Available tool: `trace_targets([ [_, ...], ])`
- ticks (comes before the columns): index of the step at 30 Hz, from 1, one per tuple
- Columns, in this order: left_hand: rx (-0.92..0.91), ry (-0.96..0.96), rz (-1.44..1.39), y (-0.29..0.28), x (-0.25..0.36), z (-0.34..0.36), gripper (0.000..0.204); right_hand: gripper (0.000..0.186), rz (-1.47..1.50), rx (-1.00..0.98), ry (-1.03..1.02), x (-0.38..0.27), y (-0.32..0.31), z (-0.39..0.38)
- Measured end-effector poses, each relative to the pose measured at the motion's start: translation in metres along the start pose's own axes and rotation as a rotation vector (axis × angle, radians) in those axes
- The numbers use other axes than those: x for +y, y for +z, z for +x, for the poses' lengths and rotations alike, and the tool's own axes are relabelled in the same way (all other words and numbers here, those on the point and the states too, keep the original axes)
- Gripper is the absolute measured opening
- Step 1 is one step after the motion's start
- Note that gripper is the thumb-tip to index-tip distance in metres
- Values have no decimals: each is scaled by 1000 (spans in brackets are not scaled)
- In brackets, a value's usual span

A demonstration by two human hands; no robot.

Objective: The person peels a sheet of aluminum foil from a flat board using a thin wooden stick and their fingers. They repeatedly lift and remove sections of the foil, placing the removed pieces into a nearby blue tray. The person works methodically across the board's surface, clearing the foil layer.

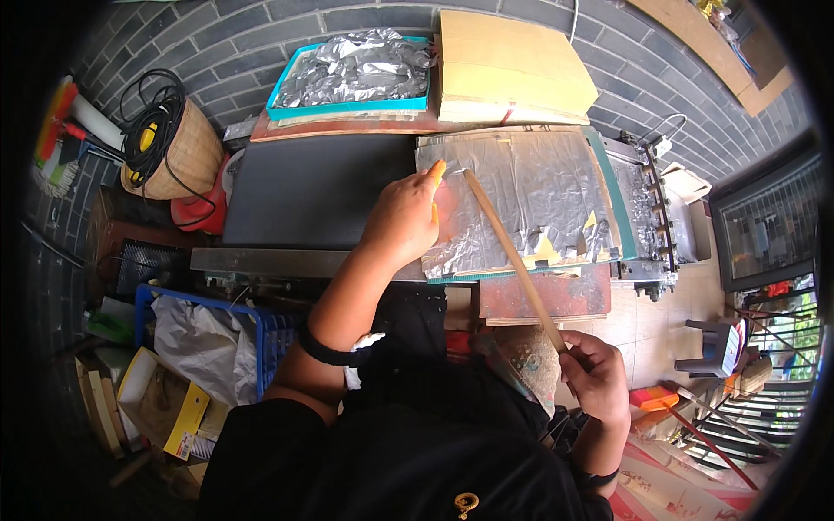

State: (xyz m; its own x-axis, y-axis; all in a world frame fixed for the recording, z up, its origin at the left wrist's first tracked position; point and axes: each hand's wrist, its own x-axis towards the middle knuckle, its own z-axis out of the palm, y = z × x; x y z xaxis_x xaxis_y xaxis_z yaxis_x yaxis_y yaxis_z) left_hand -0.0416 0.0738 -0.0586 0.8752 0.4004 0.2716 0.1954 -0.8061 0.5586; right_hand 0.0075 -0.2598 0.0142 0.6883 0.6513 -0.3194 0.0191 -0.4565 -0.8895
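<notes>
Our right hand (599,375) is gripping the low end of a long wooden stick (519,267), right of the middle of the frame. The stick is slanting up and left, with its far tip over the crinkly silver sheet (556,195) in the upper middle. Our left hand (401,217) is hanging by the sheet's left edge, well apart from the right one. To do this well, we should be holding the stick lightly and moving it softly, for the thin sheet is looking easy to tear.

A brown blur is showing beside our left fingers, so we are not able to tell what it is, or if they are pinching it. We are also not seeing whether the tip is touching the sheet. Crumpled foil (356,69) is hiding the bottom of the blue tray (365,107).
</notes>
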Motion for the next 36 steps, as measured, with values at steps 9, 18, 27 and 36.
trace_targets([
  [9, 115, -271, -285, 3, -7, 21, 41, 29, -65, -33, -45, -2, -1, -4],
  [18, 51, -387, -350, 2, -15, 33, 56, 31, -135, -34, -88, -7, -12, -11],
  [27, 198, -427, -381, -30, -40, 54, 51, 29, -207, 61, -98, 2, -17, -3],
  [36, 594, -440, 132, -116, -105, 132, 69, 25, -344, 104, -108, -12, -30, -8],
])
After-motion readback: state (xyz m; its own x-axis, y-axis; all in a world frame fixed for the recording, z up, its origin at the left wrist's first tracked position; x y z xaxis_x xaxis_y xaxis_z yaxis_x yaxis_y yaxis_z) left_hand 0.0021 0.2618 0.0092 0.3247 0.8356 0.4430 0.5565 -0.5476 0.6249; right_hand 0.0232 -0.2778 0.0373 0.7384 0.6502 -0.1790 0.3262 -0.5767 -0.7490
